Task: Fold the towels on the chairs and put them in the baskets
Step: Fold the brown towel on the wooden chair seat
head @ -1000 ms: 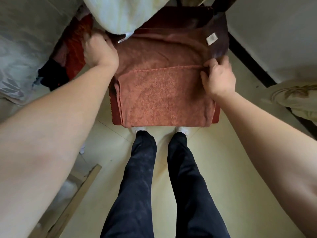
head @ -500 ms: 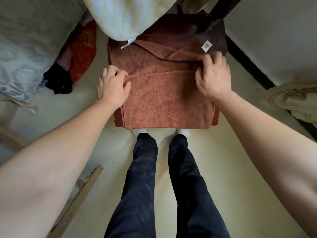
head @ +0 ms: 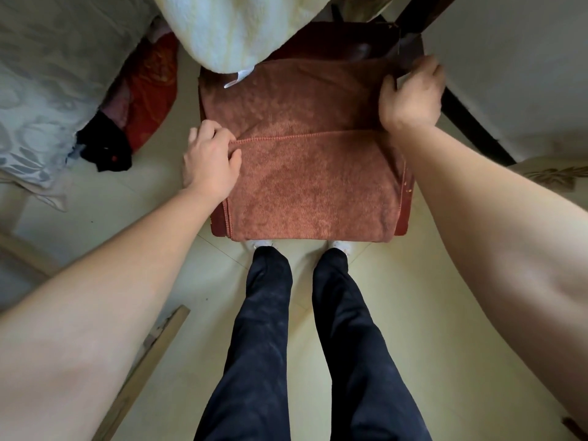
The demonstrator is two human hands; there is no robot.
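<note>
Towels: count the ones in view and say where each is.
2. A rust-brown towel lies partly folded on the chair seat; a cream towel hangs over its far edge. The cloths heaped at left may include more.

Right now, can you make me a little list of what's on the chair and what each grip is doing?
towel: brown, folded, flat on the chair
left grip: pinches the towel's hem at its left end
right grip: holds the towel's far right edge
white towel: bulky, at the chair's far side
</note>
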